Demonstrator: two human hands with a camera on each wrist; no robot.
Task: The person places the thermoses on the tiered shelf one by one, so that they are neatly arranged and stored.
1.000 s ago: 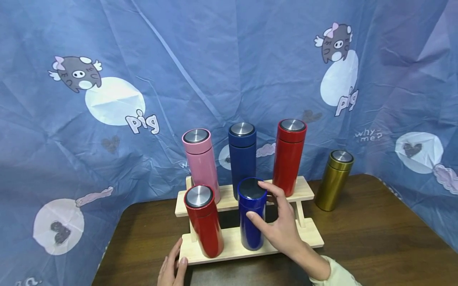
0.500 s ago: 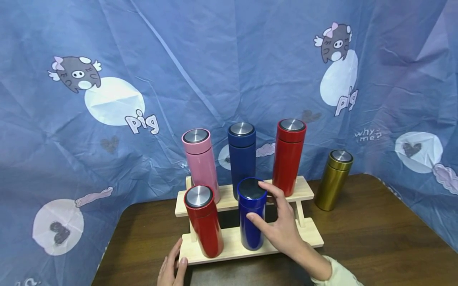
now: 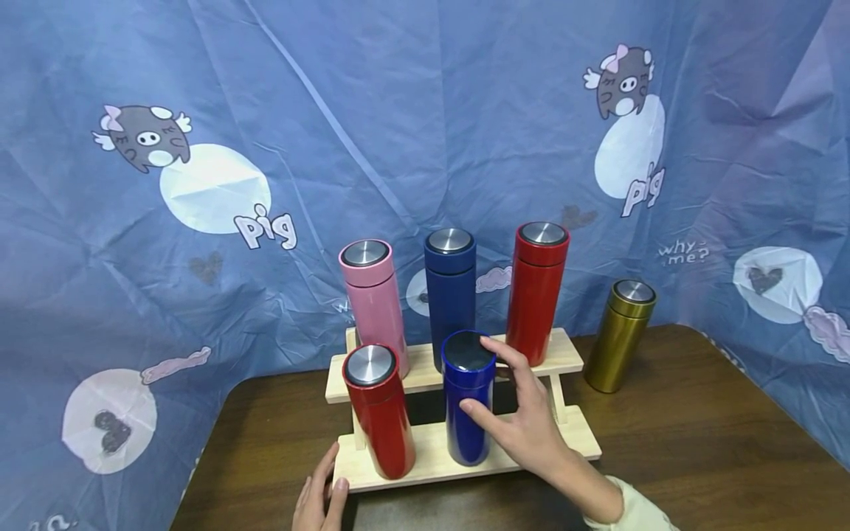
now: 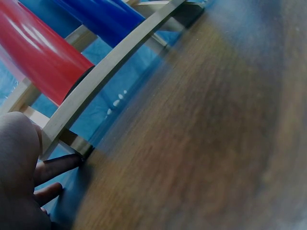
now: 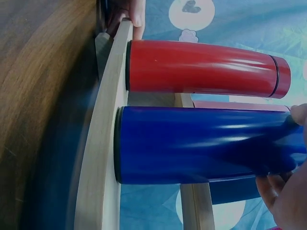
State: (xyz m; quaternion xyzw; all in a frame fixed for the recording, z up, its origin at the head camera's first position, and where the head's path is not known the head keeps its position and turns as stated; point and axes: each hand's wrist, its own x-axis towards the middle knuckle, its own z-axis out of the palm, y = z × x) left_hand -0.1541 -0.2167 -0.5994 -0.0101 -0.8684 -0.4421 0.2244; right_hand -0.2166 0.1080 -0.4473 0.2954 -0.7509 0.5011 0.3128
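On the lower step of a pale wooden rack (image 3: 432,436) stands a glossy blue thermos (image 3: 468,428), upright with a dark lid top. My right hand (image 3: 527,424) holds it near the top, thumb at the front and fingers behind the right side; the right wrist view shows the fingers partly cut off by the frame. A red thermos (image 3: 381,428) stands to its left on the same step. My left hand (image 3: 321,494) grips the rack's lower left end, thumb at the front corner; the left wrist view shows fingers (image 4: 57,167) reaching beneath the board.
A pink thermos (image 3: 375,310), a dark blue thermos (image 3: 451,295) and a taller red thermos (image 3: 538,295) stand on the upper step. A gold thermos (image 3: 620,346) stands on the brown table (image 3: 697,428) right of the rack. Blue printed cloth (image 3: 372,110) hangs behind.
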